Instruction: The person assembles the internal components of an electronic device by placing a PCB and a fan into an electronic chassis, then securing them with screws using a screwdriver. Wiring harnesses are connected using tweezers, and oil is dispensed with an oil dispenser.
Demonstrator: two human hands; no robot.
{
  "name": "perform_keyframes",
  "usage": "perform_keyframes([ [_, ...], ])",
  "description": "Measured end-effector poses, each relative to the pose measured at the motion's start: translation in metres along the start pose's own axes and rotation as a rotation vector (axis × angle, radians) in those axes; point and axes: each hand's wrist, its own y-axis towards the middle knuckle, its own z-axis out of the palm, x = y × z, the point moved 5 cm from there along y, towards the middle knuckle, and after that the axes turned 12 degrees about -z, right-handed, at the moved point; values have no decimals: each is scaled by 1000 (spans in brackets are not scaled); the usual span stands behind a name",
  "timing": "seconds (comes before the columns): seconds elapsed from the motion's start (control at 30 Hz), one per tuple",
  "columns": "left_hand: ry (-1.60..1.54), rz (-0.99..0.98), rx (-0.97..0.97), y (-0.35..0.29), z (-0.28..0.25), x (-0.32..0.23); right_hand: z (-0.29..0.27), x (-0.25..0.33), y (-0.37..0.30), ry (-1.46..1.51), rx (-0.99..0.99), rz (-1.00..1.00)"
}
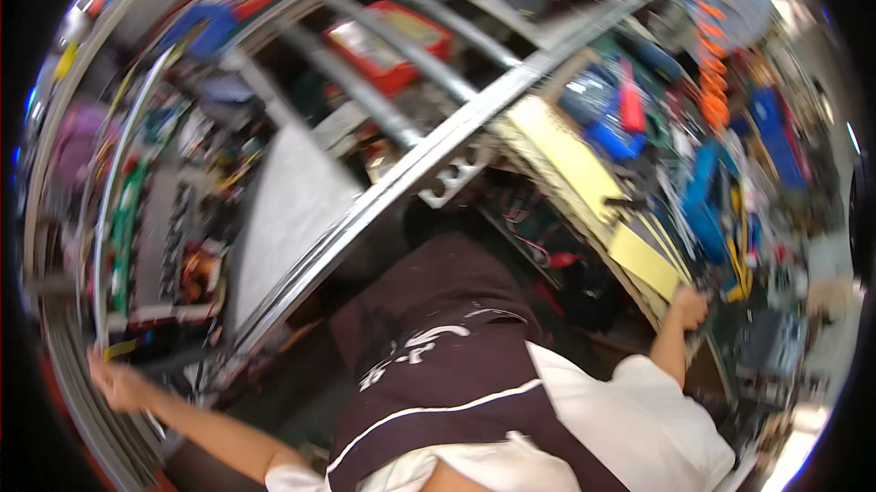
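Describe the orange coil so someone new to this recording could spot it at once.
Follow the long metal rail slanting across the picture to its upper-right end. Just right of that, the orange coil runs down from the top edge. Its bright, spring-like loops set it apart from the blue object below.

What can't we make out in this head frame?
All head view:
- Left hand: motion blur hides whether it grips or just touches the pale curved strip.
- Right hand: small and blurred; finger contact unclear.
- Red tray: metal bars cross it, blur masks its contents.
- Small parts at left: too blurred to identify.
- Orange coiled hose: upper end cut off by top edge.
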Motion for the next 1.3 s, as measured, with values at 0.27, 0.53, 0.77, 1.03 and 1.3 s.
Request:
perform_keyframes([
  [0.27,-291,-433,124,10,34,36,25,-11,9,90,0,34],
  [0.53,-414,-369,76,14,27,28,-79,160,-63,1225,-174,-792],
  [0.77,-113,-122,101,-1,5,26,-116,349,-78,1022,-155,-1205],
  [1.03,-428,-164,-10,-15,-1,-53,-79,377,-50,426,-122,-1019],
  [1.3,-441,-40,-91,-19,2,-80,-50,375,-1,1105,-226,-849],
])
